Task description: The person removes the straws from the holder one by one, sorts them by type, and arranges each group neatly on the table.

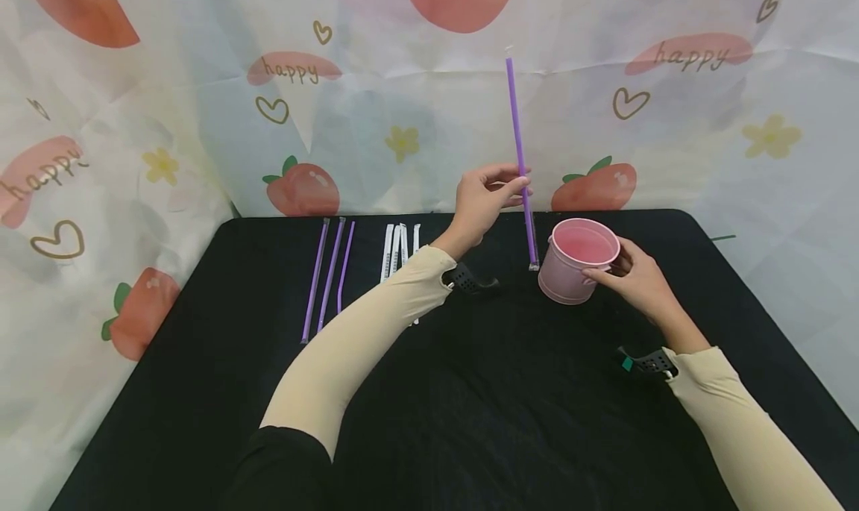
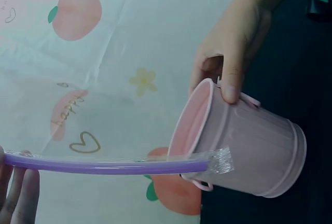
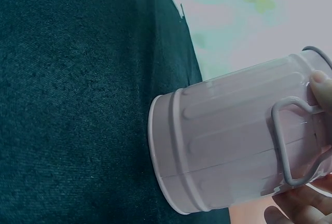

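Between thumb and fingers my left hand (image 1: pixel 485 198) pinches a purple straw (image 1: pixel 517 123) in a clear wrapper. The straw stands nearly upright in the head view, its lower end just left of a pink bucket (image 1: pixel 564 280). In the left wrist view the wrapped straw (image 2: pixel 119 166) crosses in front of the bucket's rim. My right hand (image 1: pixel 637 276) grips the bucket (image 3: pixel 233 141) at its right side near the rim, thumb in front and fingers behind. The bucket has small side handles (image 3: pixel 282 141); its bottom interior is hidden.
Several purple straws (image 1: pixel 329 272) lie at the left of the black table (image 1: pixel 510 421). Several white wrapped strips (image 1: pixel 396 246) lie beside them, partly hidden behind the left forearm. A patterned cloth (image 1: pixel 416 86) hangs along the table's back edge.
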